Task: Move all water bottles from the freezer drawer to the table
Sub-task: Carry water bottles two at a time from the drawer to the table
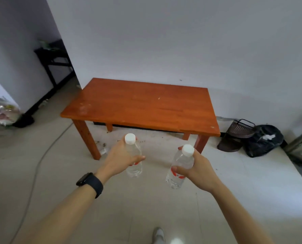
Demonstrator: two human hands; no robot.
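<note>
While nothing sits on the tabletop (143, 104) yet, my left hand (119, 158) grips one water bottle (134, 162) and my right hand (197, 169) another bottle (179, 166), both short of it, so setting down's left.

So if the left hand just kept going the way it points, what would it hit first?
Probably the near edge of the wooden table. The left hand, gripping a water bottle, points towards it; nothing seems between, though depth is unclear.
</note>
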